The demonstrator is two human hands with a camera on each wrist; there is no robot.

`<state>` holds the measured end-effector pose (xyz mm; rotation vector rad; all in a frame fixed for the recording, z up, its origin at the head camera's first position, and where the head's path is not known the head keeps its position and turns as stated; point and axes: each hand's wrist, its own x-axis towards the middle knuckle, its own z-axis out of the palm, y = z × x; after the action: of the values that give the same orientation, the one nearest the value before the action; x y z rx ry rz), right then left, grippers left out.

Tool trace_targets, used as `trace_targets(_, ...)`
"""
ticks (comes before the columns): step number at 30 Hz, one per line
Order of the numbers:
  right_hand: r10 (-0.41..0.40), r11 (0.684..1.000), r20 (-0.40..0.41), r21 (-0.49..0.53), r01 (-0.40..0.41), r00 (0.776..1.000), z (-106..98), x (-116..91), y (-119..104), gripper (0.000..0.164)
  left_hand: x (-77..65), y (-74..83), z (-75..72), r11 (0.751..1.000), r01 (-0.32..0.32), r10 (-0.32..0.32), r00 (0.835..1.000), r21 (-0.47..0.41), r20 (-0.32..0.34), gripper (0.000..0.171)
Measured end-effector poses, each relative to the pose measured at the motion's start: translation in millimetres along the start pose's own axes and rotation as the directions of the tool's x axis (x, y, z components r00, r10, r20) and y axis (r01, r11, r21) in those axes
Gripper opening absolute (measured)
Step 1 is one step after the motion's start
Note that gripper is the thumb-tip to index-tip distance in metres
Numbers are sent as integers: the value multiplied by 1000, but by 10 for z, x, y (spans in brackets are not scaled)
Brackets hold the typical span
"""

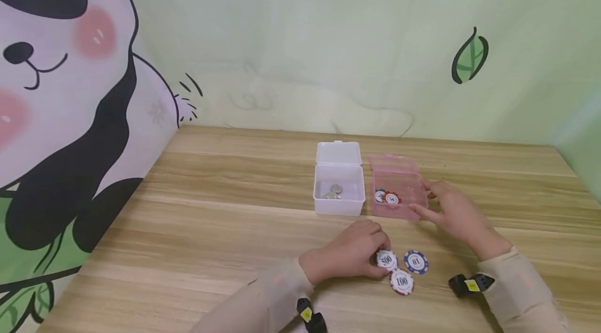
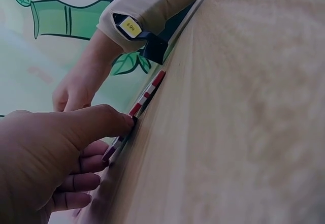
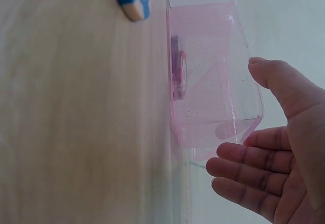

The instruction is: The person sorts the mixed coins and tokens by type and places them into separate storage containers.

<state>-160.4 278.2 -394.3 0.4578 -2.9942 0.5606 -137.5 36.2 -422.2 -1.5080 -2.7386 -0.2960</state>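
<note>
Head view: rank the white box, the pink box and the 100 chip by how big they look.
1. White box and pink box: side by side on the table, lids open, too alike to rank.
2. 100 chip: plainly smallest, though it lies nearer the camera.

1. The left hand (image 2: 45, 158) fills the lower left of the wooden table (image 2: 244, 112), its fingers curled.
2. Its thumb (image 2: 104, 121) presses on the near chip (image 2: 118, 144), which lies flat on the table's edge line, with fingertips underneath the chip's side.
3. A red-and-white chip (image 2: 150, 91) lies just beyond the thumb tip, further along the table.
4. Past that chip, the right hand (image 2: 76, 89) hangs over the table, its beige sleeve (image 2: 152, 0) above a black wrist device with a yellow label (image 2: 131, 27).
</note>
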Motion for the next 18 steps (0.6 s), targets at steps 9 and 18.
trace_targets(9,-1,1000,-1,-4,1,1000,6,4,6,75,-3,-24,-9,999,17,-16,999,34,-28,32)
trace_targets(18,-7,1000,-6,-18,7,1000,10,6,7,75,-8,-27,-27,999,35,-35,999,26,-31,33)
